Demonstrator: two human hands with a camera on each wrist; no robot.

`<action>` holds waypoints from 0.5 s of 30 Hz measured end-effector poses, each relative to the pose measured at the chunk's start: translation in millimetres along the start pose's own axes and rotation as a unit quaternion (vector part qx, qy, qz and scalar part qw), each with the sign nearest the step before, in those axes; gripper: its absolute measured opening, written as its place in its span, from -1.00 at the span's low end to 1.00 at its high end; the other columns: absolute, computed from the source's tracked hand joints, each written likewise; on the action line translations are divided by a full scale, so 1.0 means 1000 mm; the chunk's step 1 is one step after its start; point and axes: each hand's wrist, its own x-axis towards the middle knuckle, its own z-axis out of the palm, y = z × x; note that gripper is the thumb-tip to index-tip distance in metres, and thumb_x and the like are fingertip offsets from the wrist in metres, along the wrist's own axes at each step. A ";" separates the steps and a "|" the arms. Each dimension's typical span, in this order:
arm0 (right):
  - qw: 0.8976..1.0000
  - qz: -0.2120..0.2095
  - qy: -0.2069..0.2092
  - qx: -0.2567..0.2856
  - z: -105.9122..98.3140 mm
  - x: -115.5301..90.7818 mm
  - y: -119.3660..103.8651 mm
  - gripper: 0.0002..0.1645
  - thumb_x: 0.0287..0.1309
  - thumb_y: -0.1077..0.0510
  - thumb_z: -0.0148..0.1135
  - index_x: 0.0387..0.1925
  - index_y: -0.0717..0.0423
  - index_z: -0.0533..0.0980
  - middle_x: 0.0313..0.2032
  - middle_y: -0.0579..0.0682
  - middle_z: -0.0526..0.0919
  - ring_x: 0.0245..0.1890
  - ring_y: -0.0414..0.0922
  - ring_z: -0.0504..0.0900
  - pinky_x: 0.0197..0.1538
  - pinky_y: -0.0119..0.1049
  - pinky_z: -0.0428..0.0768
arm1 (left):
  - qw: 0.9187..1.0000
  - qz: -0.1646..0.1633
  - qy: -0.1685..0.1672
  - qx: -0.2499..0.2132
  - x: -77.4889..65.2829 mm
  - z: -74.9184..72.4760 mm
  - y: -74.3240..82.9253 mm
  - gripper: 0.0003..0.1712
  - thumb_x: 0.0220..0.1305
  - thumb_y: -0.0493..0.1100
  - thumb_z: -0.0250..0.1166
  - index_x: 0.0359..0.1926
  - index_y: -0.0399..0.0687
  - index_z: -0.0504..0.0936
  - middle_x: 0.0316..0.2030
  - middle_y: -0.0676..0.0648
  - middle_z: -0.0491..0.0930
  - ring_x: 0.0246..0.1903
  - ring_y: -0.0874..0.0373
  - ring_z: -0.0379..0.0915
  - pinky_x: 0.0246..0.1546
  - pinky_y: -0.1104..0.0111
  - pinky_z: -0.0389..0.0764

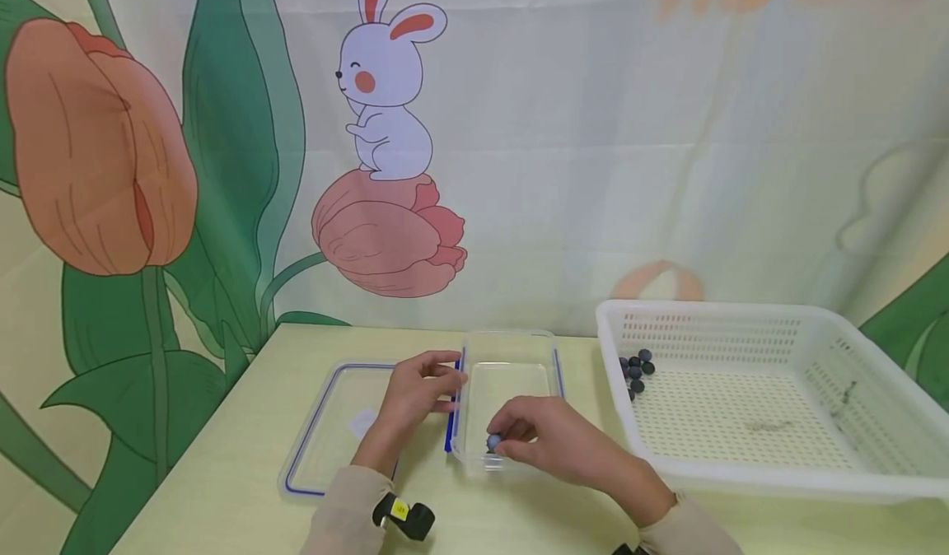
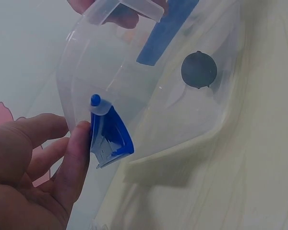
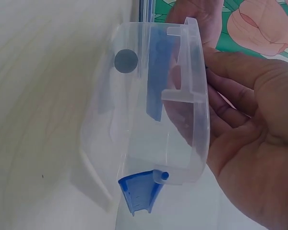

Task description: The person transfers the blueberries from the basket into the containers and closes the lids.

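A clear plastic box (image 1: pixel 507 349) with blue side clips stands lidless on the table. At its left wall, my left hand (image 1: pixel 424 386) grips the rim, with one finger against a blue clip (image 2: pixel 110 136). My right hand (image 1: pixel 552 440) reaches into the near end of the box. Between its thumb and index finger it pinches a blueberry (image 1: pixel 494 439), low over the box floor. Through the clear wall, both wrist views show a dark round blueberry (image 3: pixel 126 61) down at the bottom of the box.
A clear lid (image 1: pixel 319 440) with a blue seal lies left of the box, partly behind my left arm. On the right, a white perforated basket (image 1: pixel 741 477) holds several blueberries (image 1: pixel 636 367) along its left side. A printed cloth (image 1: pixel 534 168) hangs behind the table.
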 end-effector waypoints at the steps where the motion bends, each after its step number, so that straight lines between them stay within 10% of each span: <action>1: 1.000 0.002 0.000 0.001 0.000 0.000 0.000 -0.86 0.33 0.27 0.45 -0.11 0.15 0.69 -0.24 -0.24 0.75 -0.25 -0.28 0.73 -0.10 -0.34 0.72 | 1.000 0.000 0.000 0.000 0.000 0.000 0.000 -0.54 0.38 -0.19 0.47 0.27 -0.08 0.70 -0.07 -0.14 0.68 -0.17 0.03 0.70 -0.23 0.32 0.80; 15: 1.000 0.012 -0.008 -0.013 0.001 0.001 0.000 -0.86 0.37 0.24 0.42 -0.08 0.18 0.70 -0.22 -0.13 0.77 -0.23 -0.29 0.74 -0.10 -0.35 0.71 | 1.000 -0.001 0.001 -0.007 0.001 0.000 0.000 -0.56 0.38 -0.22 0.46 0.25 -0.10 0.70 -0.10 -0.14 0.67 -0.21 0.05 0.68 -0.22 0.29 0.80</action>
